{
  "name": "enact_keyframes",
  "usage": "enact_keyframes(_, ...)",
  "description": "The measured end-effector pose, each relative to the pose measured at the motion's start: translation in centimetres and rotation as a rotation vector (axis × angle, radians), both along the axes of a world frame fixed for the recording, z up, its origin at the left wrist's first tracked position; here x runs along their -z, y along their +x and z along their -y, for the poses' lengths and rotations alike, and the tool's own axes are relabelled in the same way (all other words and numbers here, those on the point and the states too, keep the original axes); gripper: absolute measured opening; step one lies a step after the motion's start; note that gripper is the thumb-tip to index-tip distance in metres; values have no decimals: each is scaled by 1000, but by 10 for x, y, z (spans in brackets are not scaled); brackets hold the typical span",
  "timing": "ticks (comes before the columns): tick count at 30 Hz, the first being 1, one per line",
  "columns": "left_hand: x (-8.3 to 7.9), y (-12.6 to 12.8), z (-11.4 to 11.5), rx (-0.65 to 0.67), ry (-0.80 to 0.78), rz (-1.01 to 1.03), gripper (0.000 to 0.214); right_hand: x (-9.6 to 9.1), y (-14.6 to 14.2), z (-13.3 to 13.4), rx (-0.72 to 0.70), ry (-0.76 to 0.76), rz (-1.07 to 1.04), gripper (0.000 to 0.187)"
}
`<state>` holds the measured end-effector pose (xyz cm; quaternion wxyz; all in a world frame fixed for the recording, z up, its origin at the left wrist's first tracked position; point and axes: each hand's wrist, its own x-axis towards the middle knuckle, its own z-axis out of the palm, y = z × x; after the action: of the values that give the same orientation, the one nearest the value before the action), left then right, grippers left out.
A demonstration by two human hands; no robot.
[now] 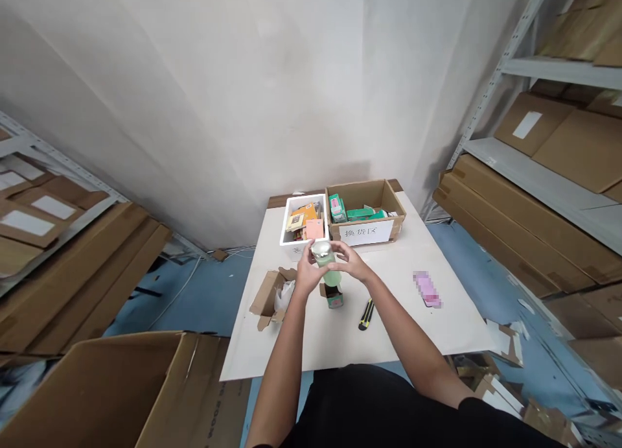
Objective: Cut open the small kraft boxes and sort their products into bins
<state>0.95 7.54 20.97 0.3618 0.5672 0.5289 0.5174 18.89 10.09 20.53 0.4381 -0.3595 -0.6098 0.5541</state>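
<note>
A pale green bottle with a whitish, shiny top is held up between both hands over the table. My left hand wraps its left side and my right hand grips its right side, thumbs in front. Just below the bottle stands a small green box with an open, dark top and a brown flap. To the right of that box lies a yellow and black utility knife. An opened brown carton with clear plastic in it sits left of my left hand.
At the table's back are a white bin of cards and packets and a cardboard box of green boxes, with a handwritten label. A blurred pink item lies right. Shelves flank the table; a large open carton stands front left.
</note>
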Motion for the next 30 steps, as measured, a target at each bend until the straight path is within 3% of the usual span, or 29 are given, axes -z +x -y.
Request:
enact_keyframes(2, -7, -13, 0, 83, -47, 126, 118, 6, 1, 2, -186, -47, -84, 92)
enact_keyframes(4, -16, -21, -3, 191, -64, 204, 124, 10, -2, 6, -221, -95, -118, 110)
enact_keyframes(8, -37, -17, -17, 234, -46, 224, 128, 10, -8, 15, 46, -60, -109, 132)
enact_keyframes(10, -47, -11, -25, 219, -77, 218, 132, 8, -6, 18, 85, -45, -113, 134)
enact_keyframes(15, -61, -7, -41, 324, -131, 323, 123, 2, 9, 24, -98, -71, -184, 133)
enact_keyframes(18, -62, -7, -44, 331, -112, 294, 117, 1, 10, 28, 58, -25, -116, 137)
enact_keyframes(21, -63, -7, -45, 299, -94, 166, 126, 1, 8, 32, 231, 29, -4, 138)
enact_keyframes(26, -66, -5, -42, 404, -106, 167, 131, -4, 6, 35, 57, -39, -131, 129)
enact_keyframes(30, -69, 0, -39, 337, -75, 141, 127, -9, 3, 37, 133, -67, -125, 136)
